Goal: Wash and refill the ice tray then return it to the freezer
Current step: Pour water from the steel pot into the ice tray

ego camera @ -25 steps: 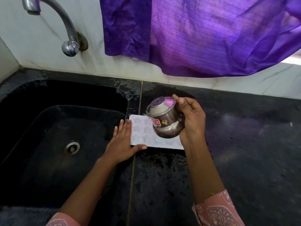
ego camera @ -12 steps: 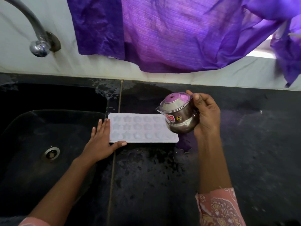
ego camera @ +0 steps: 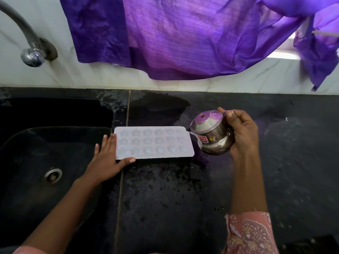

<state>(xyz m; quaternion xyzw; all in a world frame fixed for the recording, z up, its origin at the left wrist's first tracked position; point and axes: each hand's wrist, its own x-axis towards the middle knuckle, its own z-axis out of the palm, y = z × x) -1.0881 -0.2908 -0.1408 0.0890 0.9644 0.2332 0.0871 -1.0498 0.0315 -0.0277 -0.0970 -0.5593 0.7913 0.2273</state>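
Ice tray (ego camera: 154, 143), white with star and round moulds, lies flat on the wet black table (ego camera: 183, 208), its long axis running left to right.

Behind the tray, a purple cloth (ego camera: 183, 33) hangs down the pale wall. Left of the tray sits the dark sink (ego camera: 60, 130), and the tray's left short end lies just at the sink's edge. A steel tap (ego camera: 31, 43) curves out of the wall, well behind and to the left of the tray.

The left hand (ego camera: 106, 158) rests against the tray's left end. Its fingers are straight along that short edge, its thumb lies along the near long edge, and its grip closes on nothing. The right hand (ego camera: 242, 132) is just right of the tray. Its grip is curled round a small steel pot (ego camera: 211, 138), which tips with its mouth toward the tray. A thin thread of water seems to run from its lip to the tray's far right corner.

So the tray lies to the left of the pouring grip. Filling the remaining moulds probably means carrying the pot leftward along the long axis while the nearer left hand steadies the tray.
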